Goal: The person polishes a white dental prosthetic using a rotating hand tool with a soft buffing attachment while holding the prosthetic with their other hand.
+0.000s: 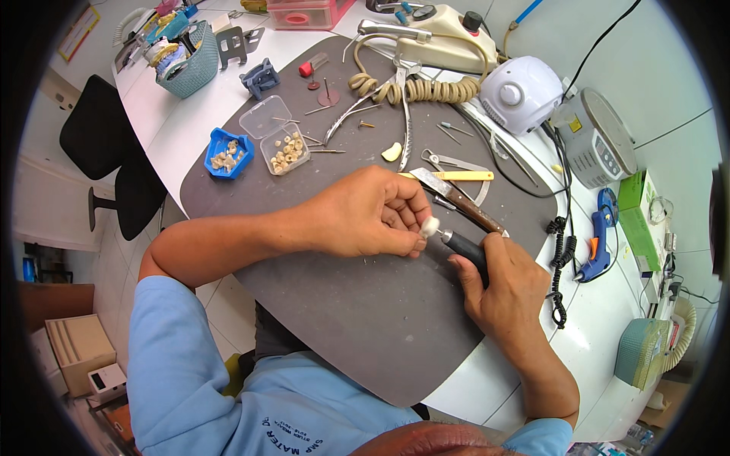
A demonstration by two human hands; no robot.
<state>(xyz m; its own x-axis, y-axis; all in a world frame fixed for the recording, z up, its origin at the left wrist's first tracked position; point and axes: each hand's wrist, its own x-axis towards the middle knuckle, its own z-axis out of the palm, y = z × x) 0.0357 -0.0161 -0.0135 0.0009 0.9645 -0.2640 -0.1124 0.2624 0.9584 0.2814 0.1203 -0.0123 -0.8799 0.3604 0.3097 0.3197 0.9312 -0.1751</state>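
My right hand (506, 285) is wrapped round a rotary handpiece (465, 252) with a black grip and metal nose, aimed up and left. At its tip, against my left fingertips, is a small white rounded piece (430, 226); I cannot tell whether it sits on the bit or in my fingers. My left hand (372, 216) is closed in a pinch there, and anything else between thumb and fingers is hidden. Just beyond both hands lie a wooden-handled knife (475, 210) and a yellow flat stick (464, 175).
A grey mat (334, 311) covers the bench under my hands. Left of centre sit a clear box (285, 152) of small tooth-like pieces and a blue tray (228, 153). Coiled hose (414, 91), a white rounded machine (521, 93) and a blue glue gun (598, 239) stand around the mat.
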